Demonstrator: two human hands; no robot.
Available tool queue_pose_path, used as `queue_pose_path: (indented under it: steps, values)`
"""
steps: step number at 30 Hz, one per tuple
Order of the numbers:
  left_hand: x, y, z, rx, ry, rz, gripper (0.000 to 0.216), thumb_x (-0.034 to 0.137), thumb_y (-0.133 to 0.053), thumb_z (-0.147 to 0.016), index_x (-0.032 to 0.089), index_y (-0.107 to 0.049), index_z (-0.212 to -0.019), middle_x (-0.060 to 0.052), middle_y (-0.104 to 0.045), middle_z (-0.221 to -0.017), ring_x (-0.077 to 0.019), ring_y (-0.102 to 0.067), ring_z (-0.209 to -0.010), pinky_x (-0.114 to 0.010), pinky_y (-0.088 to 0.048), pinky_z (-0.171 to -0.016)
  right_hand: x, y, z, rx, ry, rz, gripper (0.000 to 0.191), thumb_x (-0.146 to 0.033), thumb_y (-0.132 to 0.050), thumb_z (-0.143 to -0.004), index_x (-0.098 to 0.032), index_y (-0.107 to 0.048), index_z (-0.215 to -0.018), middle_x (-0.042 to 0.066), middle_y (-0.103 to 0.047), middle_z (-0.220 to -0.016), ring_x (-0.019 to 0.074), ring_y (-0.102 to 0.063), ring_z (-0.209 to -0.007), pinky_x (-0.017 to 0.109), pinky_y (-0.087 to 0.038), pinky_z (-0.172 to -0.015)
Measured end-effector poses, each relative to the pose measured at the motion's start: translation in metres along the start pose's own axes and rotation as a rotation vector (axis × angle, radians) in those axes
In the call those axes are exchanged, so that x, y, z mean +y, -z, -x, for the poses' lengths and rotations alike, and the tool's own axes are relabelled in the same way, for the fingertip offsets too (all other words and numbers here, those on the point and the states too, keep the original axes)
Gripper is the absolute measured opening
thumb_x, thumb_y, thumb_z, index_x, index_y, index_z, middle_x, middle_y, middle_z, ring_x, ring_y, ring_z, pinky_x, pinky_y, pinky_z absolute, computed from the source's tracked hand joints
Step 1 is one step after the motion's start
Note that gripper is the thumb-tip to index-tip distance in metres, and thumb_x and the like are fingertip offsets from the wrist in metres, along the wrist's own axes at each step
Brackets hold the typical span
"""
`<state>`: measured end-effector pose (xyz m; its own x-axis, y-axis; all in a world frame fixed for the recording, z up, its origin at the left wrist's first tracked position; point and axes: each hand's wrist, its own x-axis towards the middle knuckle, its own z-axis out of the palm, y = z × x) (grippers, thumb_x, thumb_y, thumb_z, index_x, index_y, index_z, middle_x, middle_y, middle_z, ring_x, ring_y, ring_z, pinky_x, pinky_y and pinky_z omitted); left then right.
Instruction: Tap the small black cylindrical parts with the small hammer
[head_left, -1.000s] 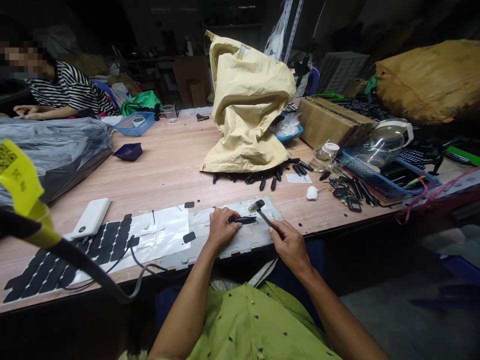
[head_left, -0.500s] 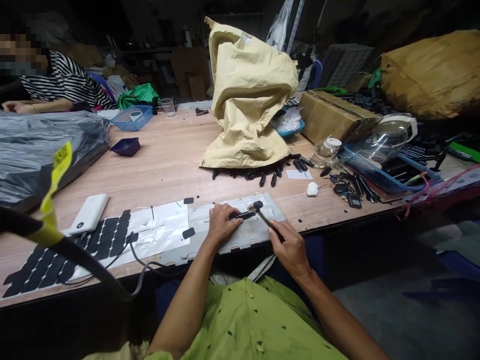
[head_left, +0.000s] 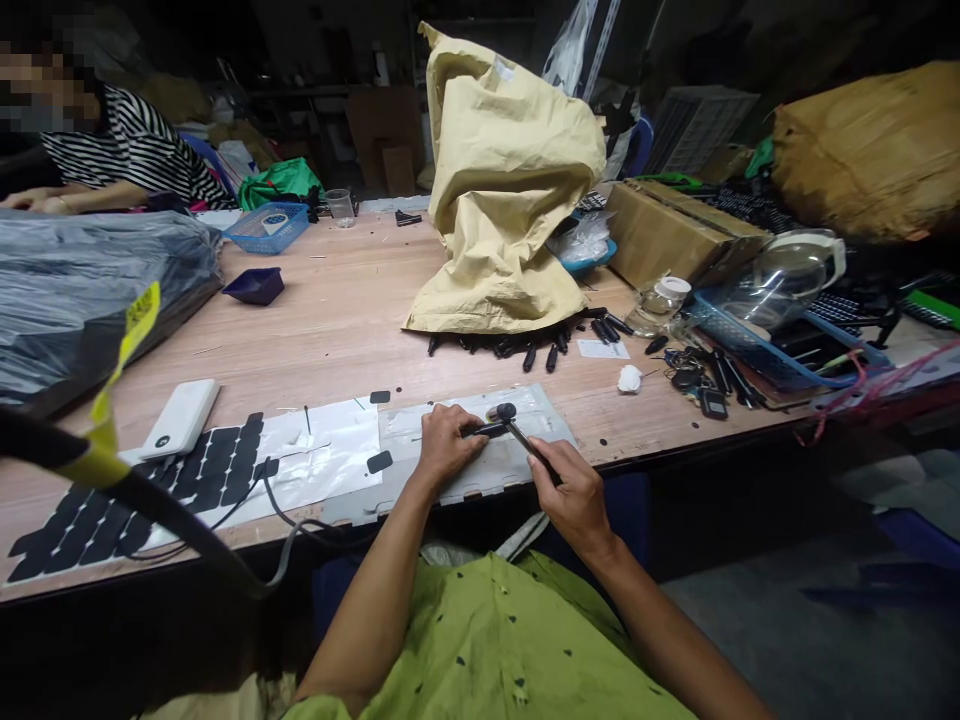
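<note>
Small hammer (head_left: 517, 432) at black part (head_left: 480, 431), on metal plate (head_left: 487, 472).
L hand (head_left: 444, 442) pinches part; R hand (head_left: 574, 495) fingers closed round hammer handle.

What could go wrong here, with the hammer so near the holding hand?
1. The small black-headed hammer in the right hand sits close to the left hand pinning the slim black piece; a blow might hit those fingers.
2. The grey metal plate lies at the wooden table edge; tapping may shift it.

One head-worn camera looks forward and down, close over left hand (head_left: 444, 445), right hand (head_left: 574, 495) and workbench (head_left: 337, 330).
</note>
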<state>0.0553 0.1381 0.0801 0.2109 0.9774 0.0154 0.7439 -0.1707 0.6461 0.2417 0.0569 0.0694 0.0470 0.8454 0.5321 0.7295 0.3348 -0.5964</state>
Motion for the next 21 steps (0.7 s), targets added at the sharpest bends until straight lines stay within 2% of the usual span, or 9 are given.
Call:
queue_pose_path:
  steps: [4,7,12,17,21]
  values:
    - [0.002,0.0,0.0,-0.006,0.012,-0.008,0.016,0.023,-0.075,-0.076,0.03,-0.079,-0.089,-0.002,-0.071,-0.089,-0.0252,-0.055,-0.1,-0.039,-0.039,-0.09,0.0,-0.005,0.002,-0.048,0.031,0.03,0.029,-0.026,-0.049,-0.095,-0.026,-0.075,-0.109,0.005,-0.073,-0.086,0.0187,-0.07,-0.082,0.028,-0.055,-0.076]
    - [0.003,0.0,0.0,-0.011,0.015,0.003,0.017,0.022,-0.075,-0.075,0.029,-0.08,-0.09,-0.002,-0.072,-0.089,-0.0254,-0.056,-0.1,-0.04,-0.039,-0.092,0.006,-0.005,0.0,-0.011,0.019,0.057,0.029,-0.027,-0.049,-0.096,-0.026,-0.075,-0.108,0.005,-0.072,-0.087,0.0193,-0.069,-0.083,0.029,-0.054,-0.077]
    - [0.0,0.0,-0.001,-0.01,0.001,0.022,0.015,0.024,-0.075,-0.074,0.029,-0.079,-0.087,-0.002,-0.072,-0.087,-0.0264,-0.056,-0.1,-0.041,-0.04,-0.092,0.031,-0.001,-0.015,0.062,-0.007,0.227,0.027,-0.026,-0.051,-0.094,-0.025,-0.075,-0.105,0.006,-0.071,-0.088,0.0205,-0.065,-0.082,0.03,-0.05,-0.074]
    - [0.001,0.001,0.0,-0.021,0.018,0.016,0.017,0.024,-0.075,-0.074,0.028,-0.08,-0.09,-0.002,-0.072,-0.089,-0.0256,-0.055,-0.099,-0.041,-0.039,-0.092,0.062,-0.001,-0.028,0.065,-0.028,0.441,0.025,-0.022,-0.052,-0.091,-0.023,-0.075,-0.102,0.006,-0.065,-0.08,0.0209,-0.055,-0.077,0.03,-0.041,-0.069]
    - [0.002,0.003,0.001,-0.044,0.02,0.014,0.017,0.023,-0.076,-0.075,0.027,-0.08,-0.091,-0.002,-0.072,-0.091,-0.0252,-0.054,-0.098,-0.042,-0.038,-0.094,0.066,-0.006,-0.029,0.073,-0.039,0.522,0.025,-0.021,-0.053,-0.091,-0.022,-0.073,-0.105,0.005,-0.063,-0.081,0.021,-0.051,-0.078,0.031,-0.038,-0.072]
